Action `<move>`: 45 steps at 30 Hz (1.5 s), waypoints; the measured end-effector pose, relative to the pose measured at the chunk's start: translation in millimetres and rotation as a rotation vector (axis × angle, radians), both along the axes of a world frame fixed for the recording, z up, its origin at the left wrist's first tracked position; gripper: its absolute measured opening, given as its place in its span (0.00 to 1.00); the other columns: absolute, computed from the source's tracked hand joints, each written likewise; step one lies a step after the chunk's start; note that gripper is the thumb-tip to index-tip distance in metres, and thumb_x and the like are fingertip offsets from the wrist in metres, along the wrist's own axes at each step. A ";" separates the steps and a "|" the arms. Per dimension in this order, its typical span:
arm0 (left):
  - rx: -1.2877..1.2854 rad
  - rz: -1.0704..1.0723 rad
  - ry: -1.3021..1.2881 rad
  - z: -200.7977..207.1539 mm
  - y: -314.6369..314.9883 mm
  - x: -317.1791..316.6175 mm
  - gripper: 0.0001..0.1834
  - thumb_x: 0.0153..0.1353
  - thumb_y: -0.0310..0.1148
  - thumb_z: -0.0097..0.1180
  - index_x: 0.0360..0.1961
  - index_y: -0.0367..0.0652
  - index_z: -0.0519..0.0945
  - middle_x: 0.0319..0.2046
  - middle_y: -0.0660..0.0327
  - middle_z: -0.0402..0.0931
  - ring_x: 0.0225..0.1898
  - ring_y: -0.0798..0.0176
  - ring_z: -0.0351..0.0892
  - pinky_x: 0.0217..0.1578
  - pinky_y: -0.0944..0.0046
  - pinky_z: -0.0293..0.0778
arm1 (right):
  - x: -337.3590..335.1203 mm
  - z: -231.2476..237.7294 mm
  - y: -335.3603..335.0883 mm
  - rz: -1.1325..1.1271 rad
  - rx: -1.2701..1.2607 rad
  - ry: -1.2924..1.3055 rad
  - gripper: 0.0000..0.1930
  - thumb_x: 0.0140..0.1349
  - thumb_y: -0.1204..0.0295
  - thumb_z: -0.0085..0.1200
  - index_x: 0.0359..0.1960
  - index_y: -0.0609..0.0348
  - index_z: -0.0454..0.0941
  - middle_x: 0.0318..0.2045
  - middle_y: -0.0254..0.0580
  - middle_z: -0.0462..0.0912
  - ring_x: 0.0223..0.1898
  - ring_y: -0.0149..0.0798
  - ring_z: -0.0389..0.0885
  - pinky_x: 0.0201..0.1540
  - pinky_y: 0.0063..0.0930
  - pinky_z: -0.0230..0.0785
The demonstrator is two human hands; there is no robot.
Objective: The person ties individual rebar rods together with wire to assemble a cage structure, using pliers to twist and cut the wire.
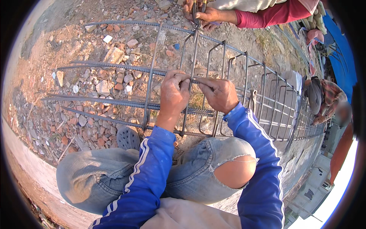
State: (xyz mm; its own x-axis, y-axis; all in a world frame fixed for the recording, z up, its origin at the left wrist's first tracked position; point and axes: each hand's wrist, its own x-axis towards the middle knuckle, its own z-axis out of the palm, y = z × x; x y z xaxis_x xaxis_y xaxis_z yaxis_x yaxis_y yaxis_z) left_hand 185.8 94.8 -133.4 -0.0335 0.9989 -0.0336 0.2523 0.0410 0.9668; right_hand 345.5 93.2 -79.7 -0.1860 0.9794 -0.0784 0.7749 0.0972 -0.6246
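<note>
A long rebar cage of ribbed bars and bent stirrups lies across in front of me. Where a stirrup crosses one of the long bars, my left hand and my right hand meet from either side. Both hands are closed, thumbs and forefingers pinched close together at this joint. Whatever thin thing they pinch is too small to make out. At the top edge, a co-worker's hand works pincers on the cage's far bar.
Broken bricks and stones cover the ground under the cage's left end. A slim metal tool stands among the bars right of my hand. Another person crouches by the cage's far right end, near a blue sheet.
</note>
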 end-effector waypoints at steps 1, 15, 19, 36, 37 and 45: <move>-0.027 -0.022 -0.004 0.1 0.7 -0.8 0.07 0.54 0.22 0.56 0.33 0.37 0.83 0.37 0.54 0.78 0.39 0.51 0.79 0.40 0.58 0.75 | 0.3 -1.0 -3.7 -0.016 -0.021 0.037 0.11 0.58 0.68 0.56 0.40 0.54 0.84 0.36 0.49 0.85 0.35 0.51 0.84 0.39 0.37 0.76; 0.055 -0.012 -0.003 -24.5 3.4 0.9 0.10 0.53 0.20 0.54 0.35 0.39 0.84 0.35 0.56 0.78 0.32 0.60 0.78 0.33 0.64 0.73 | -15.4 18.9 13.9 0.311 -0.035 -0.238 0.07 0.52 0.73 0.55 0.33 0.57 0.82 0.25 0.49 0.81 0.26 0.53 0.79 0.28 0.42 0.72; 0.022 -0.036 0.087 -24.0 -1.1 -3.2 0.11 0.52 0.21 0.53 0.35 0.38 0.84 0.36 0.54 0.78 0.34 0.58 0.79 0.35 0.63 0.74 | -5.6 11.3 -2.5 0.423 0.059 -0.292 0.09 0.51 0.74 0.55 0.36 0.58 0.80 0.23 0.47 0.80 0.23 0.50 0.79 0.24 0.39 0.72; -0.015 0.003 -0.164 -24.8 -14.9 -2.9 0.06 0.49 0.20 0.55 0.29 0.38 0.82 0.31 0.54 0.76 0.31 0.56 0.79 0.33 0.61 0.76 | 26.9 -10.0 -4.1 0.127 -0.028 -0.317 0.09 0.58 0.67 0.54 0.35 0.51 0.85 0.32 0.45 0.85 0.32 0.48 0.84 0.34 0.39 0.77; -0.048 -0.004 -0.177 -24.5 -16.4 -3.7 0.06 0.49 0.20 0.54 0.29 0.37 0.81 0.31 0.55 0.76 0.30 0.57 0.79 0.31 0.62 0.76 | 23.3 -11.5 -2.1 0.059 -0.070 -0.344 0.08 0.57 0.65 0.54 0.34 0.48 0.84 0.30 0.46 0.85 0.30 0.50 0.83 0.32 0.41 0.76; -0.035 -0.020 -0.162 -12.4 -7.9 0.1 0.04 0.46 0.23 0.57 0.25 0.34 0.78 0.31 0.56 0.75 0.29 0.62 0.78 0.29 0.65 0.75 | 8.3 -16.7 24.7 -0.034 -0.206 -0.497 0.10 0.56 0.63 0.53 0.33 0.48 0.84 0.33 0.49 0.84 0.34 0.52 0.83 0.40 0.45 0.74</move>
State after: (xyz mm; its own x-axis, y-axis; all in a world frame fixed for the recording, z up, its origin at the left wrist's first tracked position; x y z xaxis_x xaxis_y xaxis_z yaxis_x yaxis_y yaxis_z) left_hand 185.9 86.9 -145.9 -0.0045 0.9974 -0.0718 0.0944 0.0719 0.9929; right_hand 353.8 118.0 -96.5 -0.0454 0.9392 -0.3403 0.9826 -0.0194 -0.1848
